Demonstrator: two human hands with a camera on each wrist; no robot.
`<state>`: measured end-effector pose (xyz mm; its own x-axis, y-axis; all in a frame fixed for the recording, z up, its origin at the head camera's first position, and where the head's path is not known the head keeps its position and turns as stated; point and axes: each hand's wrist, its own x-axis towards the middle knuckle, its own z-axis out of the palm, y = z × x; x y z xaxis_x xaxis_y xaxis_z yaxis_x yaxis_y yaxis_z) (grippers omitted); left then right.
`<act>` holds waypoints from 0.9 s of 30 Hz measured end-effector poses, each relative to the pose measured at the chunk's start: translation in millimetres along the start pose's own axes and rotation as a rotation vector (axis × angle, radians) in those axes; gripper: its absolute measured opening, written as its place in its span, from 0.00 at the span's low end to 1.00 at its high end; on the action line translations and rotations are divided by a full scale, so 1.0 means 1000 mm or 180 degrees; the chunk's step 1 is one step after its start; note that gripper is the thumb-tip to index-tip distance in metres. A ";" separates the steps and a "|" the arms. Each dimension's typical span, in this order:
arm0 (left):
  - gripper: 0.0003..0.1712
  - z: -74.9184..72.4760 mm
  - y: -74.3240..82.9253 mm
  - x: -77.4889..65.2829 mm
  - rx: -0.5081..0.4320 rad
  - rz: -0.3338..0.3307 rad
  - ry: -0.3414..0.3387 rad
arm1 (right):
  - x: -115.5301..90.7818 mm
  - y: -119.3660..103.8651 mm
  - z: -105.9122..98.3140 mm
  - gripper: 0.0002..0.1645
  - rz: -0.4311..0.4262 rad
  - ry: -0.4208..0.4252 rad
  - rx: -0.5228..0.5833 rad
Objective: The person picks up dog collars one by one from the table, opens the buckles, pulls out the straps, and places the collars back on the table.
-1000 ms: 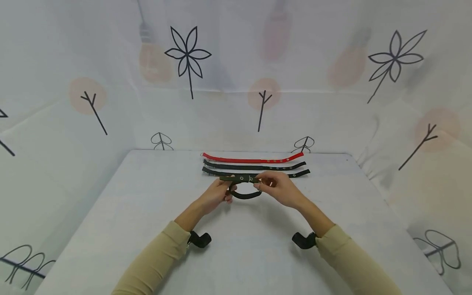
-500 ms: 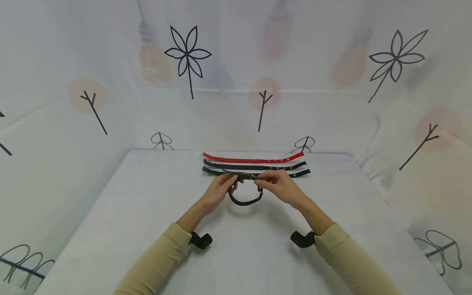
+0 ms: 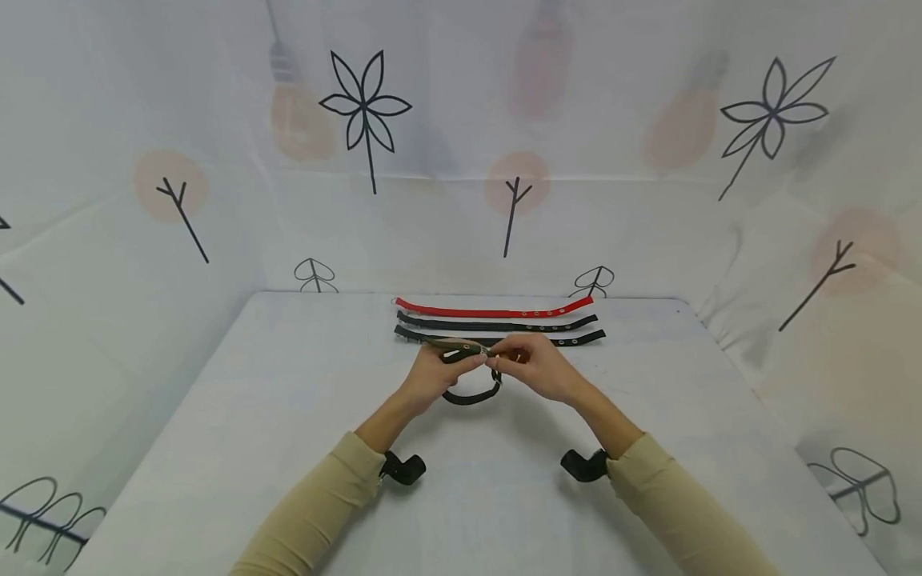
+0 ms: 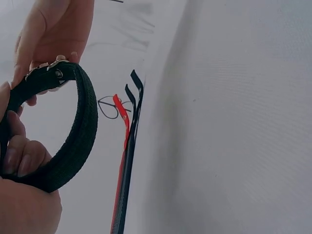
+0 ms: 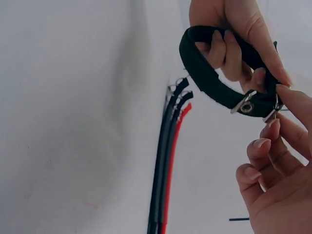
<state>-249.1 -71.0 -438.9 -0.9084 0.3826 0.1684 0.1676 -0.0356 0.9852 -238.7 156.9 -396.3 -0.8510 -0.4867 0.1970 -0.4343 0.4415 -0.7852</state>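
Both hands hold a dark green collar [image 3: 470, 399] bent into a loop above the white table. My left hand [image 3: 426, 376] grips the strap, its thumb on top and fingers curled inside the loop, as the right wrist view shows. With thumb and fingertips my right hand [image 3: 536, 366] pinches the collar at its metal buckle [image 5: 271, 115]. A metal ring and an eyelet [image 5: 247, 107] show beside the buckle in the right wrist view. The strap's free end sticks out past my left hand in the head view. Fingers partly hide where the strap passes the buckle.
Behind the hands lie a red collar [image 3: 490, 314] and two dark collars, the farther one [image 3: 497, 326] and the nearer one [image 3: 583, 339], stretched out side by side on the table [image 3: 461, 512]. A patterned white cloth [image 3: 446, 232] rises behind the table.
The strap, first shown flat with its eyelets, has been turned and shifted slightly left. My left thumb has moved right toward the buckle, and the hands are closer together.
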 end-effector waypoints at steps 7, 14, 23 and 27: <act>0.14 0.001 0.001 0.003 -0.0005 0.0120 0.0004 | 0.000 -0.003 -0.001 0.07 -0.0118 0.0089 -0.0164; 0.16 -0.004 0.006 0.005 -0.0018 0.0019 0.0259 | 0.004 0.000 -0.005 0.06 -0.0072 0.0410 -0.0006; 0.13 -0.010 0.011 0.006 0.0099 0.0226 0.0065 | 0.001 0.000 -0.009 0.09 0.0011 0.0332 0.0106; 0.12 -0.010 0.012 0.006 0.0098 0.0434 -0.0140 | 0.001 -0.001 -0.008 0.07 -0.0090 0.0272 0.0070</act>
<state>-256.5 -77.9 -425.3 -0.8589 0.4162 0.2983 0.3006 -0.0618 0.9517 -241.6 161.9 -390.8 -0.8611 -0.4321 0.2680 -0.4527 0.4114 -0.7911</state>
